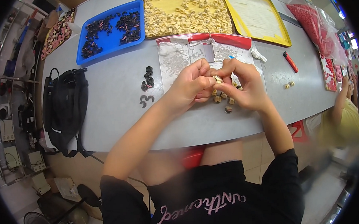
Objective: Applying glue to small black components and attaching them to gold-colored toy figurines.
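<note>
One cream piece [218,80], pinched in the grip of left hand [188,87] and right hand [245,83], above the tabletop [114,120]. Several loose pieces [217,98], below. One cream heap [188,23], one blue tray [112,51], beyond. Judged midway: one in work, loose ones left; heap's status unclear.

This looks like a small hand-assembly workshop: a long grey tabletop [116,83] bears a blue tray [112,51] of black parts, a mass of small cream pieces [188,24] and a yellow-rimmed tray [282,35], with a bulging plastic bag [311,21] of red pieces, another person [344,120] seen at right, and metal racking [11,77] at left.
</note>
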### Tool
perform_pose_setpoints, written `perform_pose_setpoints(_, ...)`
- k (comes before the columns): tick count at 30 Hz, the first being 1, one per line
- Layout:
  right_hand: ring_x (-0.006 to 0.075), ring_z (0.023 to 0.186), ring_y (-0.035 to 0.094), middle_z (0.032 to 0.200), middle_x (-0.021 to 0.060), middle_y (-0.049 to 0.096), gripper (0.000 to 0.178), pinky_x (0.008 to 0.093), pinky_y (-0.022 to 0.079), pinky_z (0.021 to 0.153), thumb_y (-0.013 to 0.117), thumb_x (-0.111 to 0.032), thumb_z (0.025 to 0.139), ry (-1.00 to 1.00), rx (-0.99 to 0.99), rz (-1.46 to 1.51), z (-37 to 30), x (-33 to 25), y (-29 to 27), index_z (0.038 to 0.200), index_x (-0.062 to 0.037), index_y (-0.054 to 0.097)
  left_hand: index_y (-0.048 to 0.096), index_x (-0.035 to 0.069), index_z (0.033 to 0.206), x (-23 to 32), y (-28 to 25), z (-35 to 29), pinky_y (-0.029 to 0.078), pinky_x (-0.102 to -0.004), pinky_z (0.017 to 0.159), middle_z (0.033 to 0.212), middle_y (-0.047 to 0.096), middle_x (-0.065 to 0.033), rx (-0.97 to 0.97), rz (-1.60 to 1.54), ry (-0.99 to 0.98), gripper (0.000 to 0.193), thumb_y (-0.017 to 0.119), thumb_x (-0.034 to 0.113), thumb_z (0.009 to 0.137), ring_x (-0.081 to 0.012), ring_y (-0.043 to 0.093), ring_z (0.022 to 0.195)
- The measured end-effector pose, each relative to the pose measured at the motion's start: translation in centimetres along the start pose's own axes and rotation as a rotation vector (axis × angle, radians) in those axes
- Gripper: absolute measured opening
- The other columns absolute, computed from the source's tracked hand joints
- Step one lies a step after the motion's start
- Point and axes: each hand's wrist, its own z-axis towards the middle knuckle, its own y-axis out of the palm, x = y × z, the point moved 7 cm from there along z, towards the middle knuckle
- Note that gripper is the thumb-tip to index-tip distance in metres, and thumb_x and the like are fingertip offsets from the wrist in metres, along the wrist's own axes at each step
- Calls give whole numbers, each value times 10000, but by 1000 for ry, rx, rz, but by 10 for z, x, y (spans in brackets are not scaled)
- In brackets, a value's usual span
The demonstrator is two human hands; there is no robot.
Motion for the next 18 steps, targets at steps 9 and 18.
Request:
perform_pose_setpoints(9, 133, 567, 500, 665, 51, 548, 139, 259, 399, 541, 683, -21, 733, -3, -5, -8, 0, -1, -1, 823, -10, 576, 346, 144, 872, 0, 5, 0, 279, -123, 448, 853, 474, 0, -34, -22, 18, 439, 693, 379, 742, 9, 346, 570)
perform_pose_setpoints(18, 106, 620, 461, 650, 29, 493, 158, 239, 373, 580, 685, -69, 732, 188, -154, -141, 5, 6, -23, 846, -15, 590, 415, 74, 965, 17, -6, 2, 318, -186, 450, 821, 538, -28, 174, 201, 327, 230, 601, 150, 852, -30, 419, 541)
